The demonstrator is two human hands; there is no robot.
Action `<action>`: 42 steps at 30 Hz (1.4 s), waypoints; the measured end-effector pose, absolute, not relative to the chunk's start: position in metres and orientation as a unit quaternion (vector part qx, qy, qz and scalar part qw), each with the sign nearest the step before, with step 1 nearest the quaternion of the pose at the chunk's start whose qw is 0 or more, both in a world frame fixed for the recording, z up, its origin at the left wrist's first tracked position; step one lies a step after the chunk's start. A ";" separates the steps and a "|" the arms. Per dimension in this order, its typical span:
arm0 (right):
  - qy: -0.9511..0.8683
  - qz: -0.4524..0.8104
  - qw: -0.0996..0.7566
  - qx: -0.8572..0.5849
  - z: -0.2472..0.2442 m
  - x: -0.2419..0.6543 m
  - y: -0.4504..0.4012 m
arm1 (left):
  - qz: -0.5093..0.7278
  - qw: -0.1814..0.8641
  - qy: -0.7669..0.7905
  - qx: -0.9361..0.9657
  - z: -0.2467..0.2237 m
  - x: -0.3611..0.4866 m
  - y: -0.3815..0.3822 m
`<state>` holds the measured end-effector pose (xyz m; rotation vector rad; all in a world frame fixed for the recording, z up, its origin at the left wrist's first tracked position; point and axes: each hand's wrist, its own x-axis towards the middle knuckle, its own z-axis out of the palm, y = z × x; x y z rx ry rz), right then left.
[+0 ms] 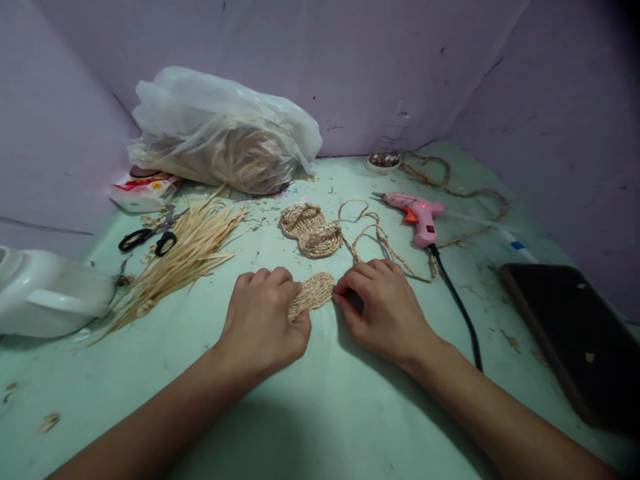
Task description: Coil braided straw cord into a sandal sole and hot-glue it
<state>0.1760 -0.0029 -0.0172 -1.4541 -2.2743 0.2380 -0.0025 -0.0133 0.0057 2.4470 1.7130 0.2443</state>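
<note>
A coiled fibre oval (320,288) is held just below the center of the frame, its left end gripped beneath the curled fingers and thumb of the left hand (267,320), its right edge pinched between the nearly meeting thumb and forefinger of the right hand (377,307). A second woven piece (315,231) is seen just above it on the pale green tabletop (280,420), with a loosely looped braided cord (385,240) strewn alongside. The scene is flanked by dried strips (187,250) and black-handled scissors (165,243) at left, and a pink glue gun (423,217) at right.
</note>
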 end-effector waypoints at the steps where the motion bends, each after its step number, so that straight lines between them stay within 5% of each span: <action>1: -0.815 0.091 0.218 -0.530 -0.017 0.175 -0.003 | 0.081 0.072 0.570 0.815 0.006 -0.003 -0.013; 18: -0.782 0.086 0.279 -0.551 -0.019 0.172 -0.009 | 0.078 0.076 0.569 0.815 0.006 -0.003 -0.013; 42: -0.837 0.101 0.247 -0.478 -0.022 0.187 0.002 | 0.073 0.085 0.531 0.840 0.009 -0.009 -0.008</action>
